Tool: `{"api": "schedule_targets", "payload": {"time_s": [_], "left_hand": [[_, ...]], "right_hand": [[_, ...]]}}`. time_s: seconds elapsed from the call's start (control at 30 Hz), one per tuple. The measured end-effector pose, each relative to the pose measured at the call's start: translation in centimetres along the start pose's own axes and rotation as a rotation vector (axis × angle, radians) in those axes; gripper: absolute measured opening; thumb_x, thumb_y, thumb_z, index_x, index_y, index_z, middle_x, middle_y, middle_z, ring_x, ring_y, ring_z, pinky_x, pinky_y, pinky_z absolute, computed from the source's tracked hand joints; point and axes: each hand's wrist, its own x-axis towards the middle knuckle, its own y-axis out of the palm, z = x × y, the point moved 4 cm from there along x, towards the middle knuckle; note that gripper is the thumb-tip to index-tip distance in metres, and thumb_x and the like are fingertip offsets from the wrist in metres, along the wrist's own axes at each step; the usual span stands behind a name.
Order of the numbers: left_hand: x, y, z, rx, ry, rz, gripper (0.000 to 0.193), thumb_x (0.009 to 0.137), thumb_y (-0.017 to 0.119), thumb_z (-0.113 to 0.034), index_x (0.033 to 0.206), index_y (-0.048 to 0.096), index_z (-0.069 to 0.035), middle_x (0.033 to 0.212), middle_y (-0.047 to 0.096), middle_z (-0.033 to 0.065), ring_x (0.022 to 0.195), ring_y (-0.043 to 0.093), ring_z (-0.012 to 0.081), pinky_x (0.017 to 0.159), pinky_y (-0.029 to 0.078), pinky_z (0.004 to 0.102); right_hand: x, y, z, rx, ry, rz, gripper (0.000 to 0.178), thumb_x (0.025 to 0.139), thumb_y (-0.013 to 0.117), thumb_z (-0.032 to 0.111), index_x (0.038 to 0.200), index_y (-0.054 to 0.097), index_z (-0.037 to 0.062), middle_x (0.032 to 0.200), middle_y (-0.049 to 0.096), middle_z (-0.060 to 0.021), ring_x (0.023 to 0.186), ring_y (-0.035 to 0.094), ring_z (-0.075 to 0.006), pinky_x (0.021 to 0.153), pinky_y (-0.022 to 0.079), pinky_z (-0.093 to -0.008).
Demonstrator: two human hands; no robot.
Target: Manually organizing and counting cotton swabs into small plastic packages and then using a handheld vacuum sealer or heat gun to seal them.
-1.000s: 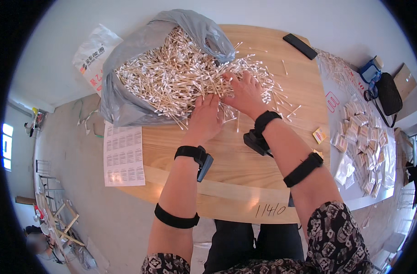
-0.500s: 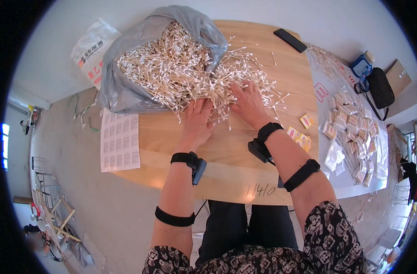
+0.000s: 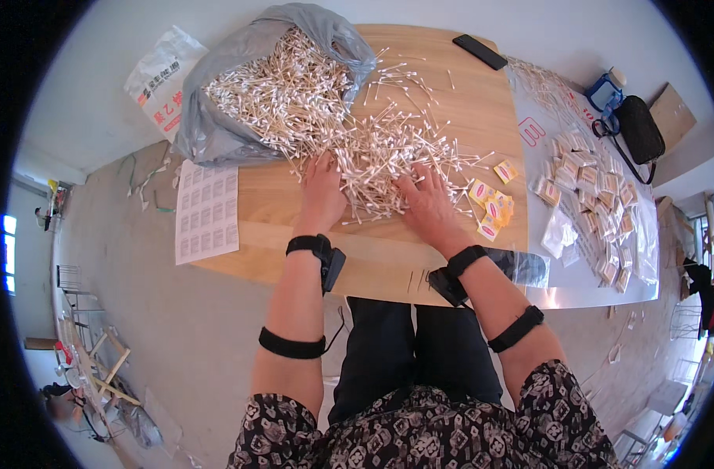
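A large loose heap of cotton swabs (image 3: pixel 392 152) with white tips and wooden sticks spreads over the wooden table. It spills from the mouth of a grey plastic bag (image 3: pixel 197 129), which is full of more swabs. My left hand (image 3: pixel 323 195) touches the heap's left edge below the bag, fingers stretched out and the tips partly among the sticks. At the heap's near right side lies my right hand (image 3: pixel 433 207), its fingers apart against the swabs. Neither hand grips anything that I can see. Small yellow-and-white cards (image 3: pixel 494 209) lie just right of my right hand.
A printed label sheet (image 3: pixel 207 215) overhangs the table's left edge; a white printed sack (image 3: pixel 166 78) stands behind it. A black phone (image 3: pixel 480 51) lies at the back. Many small swab packs (image 3: pixel 595 187) cover the right-hand surface, near a black pouch (image 3: pixel 644 129) and blue bottle (image 3: pixel 605 91).
My right hand has come toward the table's front edge, and a mass of swabs has come with it, away from the bag. The whole view has shifted somewhat.
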Motion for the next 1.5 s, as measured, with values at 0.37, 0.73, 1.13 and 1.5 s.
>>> {"api": "schedule_targets", "payload": {"time_s": [0.37,0.73,1.13,1.5], "left_hand": [[-7.8,-0.9,-9.4,-0.360,-0.048,-0.119,0.083,0.079,0.069,-0.019,0.150,0.028,-0.017,0.154,0.023,0.0237,0.141,0.022,0.0449,0.112,0.021,0.0582],[-0.2,0.6,-5.2,-0.182,-0.149,0.085,0.082,0.082,0.068,-0.018,0.151,0.024,-0.027,0.157,0.015,0.0215,0.144,0.019,0.0413,0.112,0.021,0.0566],[-12.5,-0.9,-8.4,-0.194,-0.045,-0.110,0.016,0.071,0.068,-0.006,0.084,0.058,-0.008,0.088,0.055,0.0095,0.091,0.052,0.0323,0.077,0.041,0.0440],[-12.1,1.2,-11.6,-0.623,0.012,-0.323,0.034,0.073,0.062,0.001,0.106,0.058,-0.004,0.112,0.054,0.0163,0.107,0.049,0.0370,0.094,0.040,0.0440]], "right_hand": [[-7.3,-2.4,0.6,0.147,0.247,-0.160,0.078,0.076,0.073,0.024,0.144,0.036,0.0129,0.150,0.023,-0.0247,0.139,0.023,-0.0432,0.114,0.020,-0.0553],[-0.8,0.1,-2.2,0.167,0.063,0.062,0.071,0.079,0.070,0.022,0.142,0.040,0.0074,0.149,0.031,-0.0235,0.136,0.032,-0.0423,0.112,0.029,-0.0471],[-8.7,-1.8,-1.6,0.311,0.426,-0.168,0.029,0.074,0.067,0.008,0.103,0.062,0.0036,0.103,0.056,-0.0156,0.100,0.052,-0.0362,0.085,0.046,-0.0450],[-5.2,-0.5,-0.7,0.245,0.156,-0.171,0.012,0.076,0.068,0.012,0.085,0.064,0.0049,0.095,0.056,-0.0121,0.092,0.055,-0.0342,0.078,0.047,-0.0433]]}}
